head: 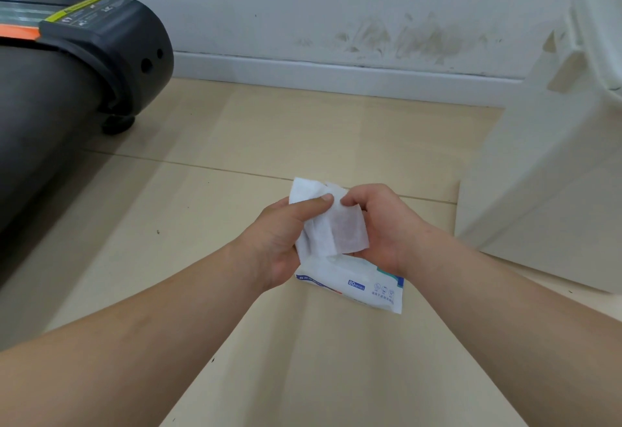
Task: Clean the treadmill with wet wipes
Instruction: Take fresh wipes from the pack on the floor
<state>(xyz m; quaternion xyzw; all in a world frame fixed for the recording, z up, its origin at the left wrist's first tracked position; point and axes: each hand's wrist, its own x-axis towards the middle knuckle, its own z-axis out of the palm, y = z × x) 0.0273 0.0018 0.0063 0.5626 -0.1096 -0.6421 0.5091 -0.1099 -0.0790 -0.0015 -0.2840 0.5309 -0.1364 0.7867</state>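
Observation:
A white wet wipe [331, 221] is held up between both hands over the floor. My left hand [282, 241] pinches its left side with the thumb laid across the top. My right hand [383, 224] pinches its right edge. Beneath the hands is a white pack of wet wipes [360, 287] with blue print; which hand supports it, or whether it lies on the floor, I cannot tell. The black treadmill [67, 90] stands at the left, its rear end with a yellow label and an orange strip toward the wall.
Beige tiled floor [269, 144] spreads between the treadmill and a white cabinet or appliance [552, 171] at the right. A scuffed white wall with a skirting board [336, 73] closes the far side.

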